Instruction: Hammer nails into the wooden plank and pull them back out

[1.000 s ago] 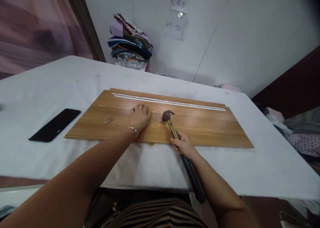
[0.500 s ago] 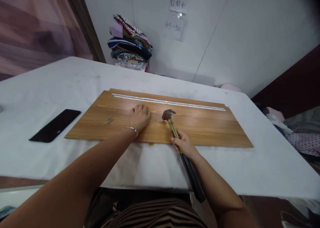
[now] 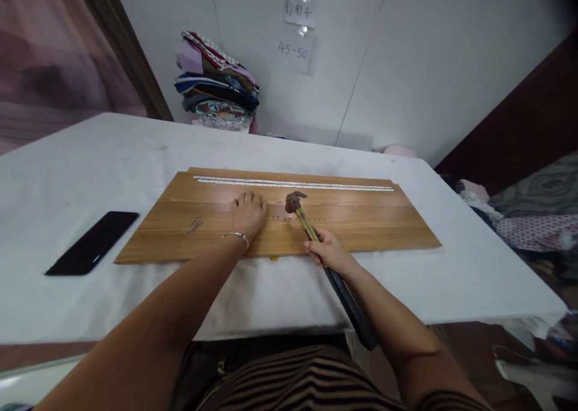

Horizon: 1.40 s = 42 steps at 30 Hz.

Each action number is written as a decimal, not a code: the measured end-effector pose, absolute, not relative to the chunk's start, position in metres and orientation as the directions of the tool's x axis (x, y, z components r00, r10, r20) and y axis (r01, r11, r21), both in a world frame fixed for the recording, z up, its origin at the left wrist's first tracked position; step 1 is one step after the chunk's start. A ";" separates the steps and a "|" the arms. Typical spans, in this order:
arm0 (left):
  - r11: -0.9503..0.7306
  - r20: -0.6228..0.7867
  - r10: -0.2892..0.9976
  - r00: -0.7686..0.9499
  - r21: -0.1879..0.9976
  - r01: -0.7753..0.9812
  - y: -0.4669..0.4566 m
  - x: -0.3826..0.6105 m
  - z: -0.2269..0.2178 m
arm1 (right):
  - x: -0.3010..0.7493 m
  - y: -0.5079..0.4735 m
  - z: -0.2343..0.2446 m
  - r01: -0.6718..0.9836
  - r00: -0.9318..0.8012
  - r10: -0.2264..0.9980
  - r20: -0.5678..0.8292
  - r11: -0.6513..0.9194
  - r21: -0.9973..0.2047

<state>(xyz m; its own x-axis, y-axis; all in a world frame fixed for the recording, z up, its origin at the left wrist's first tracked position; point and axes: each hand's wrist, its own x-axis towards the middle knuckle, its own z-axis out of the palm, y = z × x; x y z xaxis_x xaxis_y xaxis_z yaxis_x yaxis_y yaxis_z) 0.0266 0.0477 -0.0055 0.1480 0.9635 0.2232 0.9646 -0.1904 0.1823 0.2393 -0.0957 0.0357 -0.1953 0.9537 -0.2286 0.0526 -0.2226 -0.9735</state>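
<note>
My left hand lies flat on a wood-grain board, its fingers a little spread. A bracelet circles that wrist. In my right hand is a claw hammer with a rusty head and a long dark grip. My fingers wrap the yellowish upper part of the handle, and the hammer head is at a row of small dark dots on the board. Whether the head touches the wood I cannot tell. A small pile of nails rests on the board, left of my left hand.
Two pale marked strips run along the board's far side. Left of the board, a black phone-like slab lies on the white-covered table. Folded cloths are stacked by the wall, which carries handwritten paper signs.
The view has tilted and shifted slightly, so the board appears turned a little. My left hand stays on the board; the hammer head remains over about the same part of it.
</note>
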 end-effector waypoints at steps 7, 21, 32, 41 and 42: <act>-0.188 0.189 0.970 0.150 0.201 0.961 0.045 0.028 -0.001 | 0.224 -0.097 0.032 0.051 -0.195 0.943 -0.270 -0.265 -0.963; -0.189 0.188 0.971 0.146 0.235 0.953 0.037 0.029 0.009 | 0.220 -0.095 0.039 0.101 -0.144 0.945 -0.295 -0.282 -0.954; -0.195 0.198 0.969 0.148 0.243 0.950 0.035 0.030 0.010 | 0.219 -0.099 0.040 0.091 -0.057 0.957 -0.285 -0.279 -0.956; -0.198 0.195 0.969 0.151 0.251 0.947 0.035 0.031 0.011 | 0.219 -0.100 0.036 0.094 -0.048 0.954 -0.297 -0.292 -0.952; -0.194 0.192 0.970 0.148 0.253 0.948 0.034 0.031 0.011 | 0.218 -0.100 0.037 0.092 -0.047 0.954 -0.296 -0.291 -0.952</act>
<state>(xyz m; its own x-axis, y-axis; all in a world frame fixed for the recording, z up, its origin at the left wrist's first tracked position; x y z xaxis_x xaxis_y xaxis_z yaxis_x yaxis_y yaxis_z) 0.0307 0.0344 0.0113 0.1476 0.9703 0.1917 0.9477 -0.1942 0.2534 0.2185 -0.0997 0.0368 -0.0474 0.9539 -0.2965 0.0922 -0.2914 -0.9522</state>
